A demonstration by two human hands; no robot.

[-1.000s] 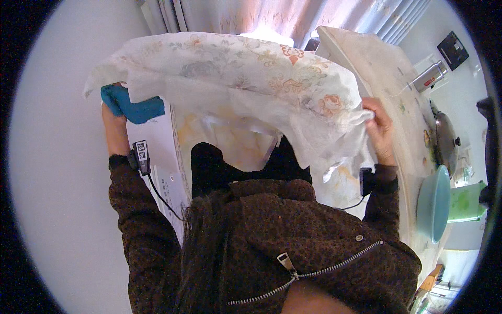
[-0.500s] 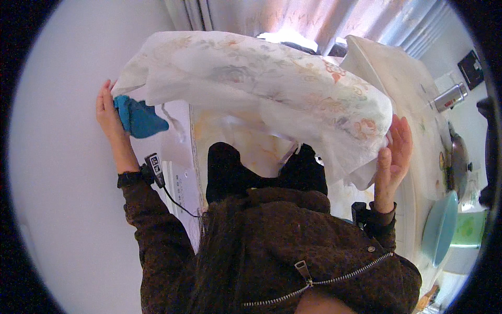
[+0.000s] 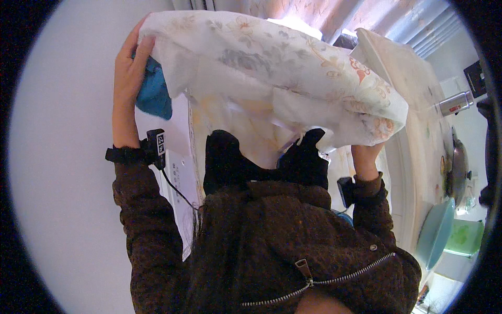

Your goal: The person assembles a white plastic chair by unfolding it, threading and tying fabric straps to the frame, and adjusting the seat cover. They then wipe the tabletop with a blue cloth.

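A wide white cloth (image 3: 314,68) with a faded floral print in orange and grey is stretched in the air across the upper middle, its lower edge sagging in folds. My left hand (image 3: 132,68) grips its left end between thumb and fingers. A teal cloth (image 3: 155,94) hangs in a bunch beside that hand; whether the hand also holds it is hard to see. On the other side, my right hand (image 3: 367,154) holds up the right end of the floral cloth from below, its fingers hidden by the fabric.
A pale-topped table or counter (image 3: 408,78) runs along the right. On it stand a silver flask (image 3: 456,103), a lidded pan (image 3: 459,167), a light-blue basin (image 3: 436,233) and a green container (image 3: 464,236). Curtains (image 3: 324,15) hang at the back; a white wall (image 3: 68,157) is on the left.
My left hand has risen and moved inward with the cloth's left end. My right hand has turned and slid under the cloth, which now covers its fingers. The cloth's right end has shifted right.
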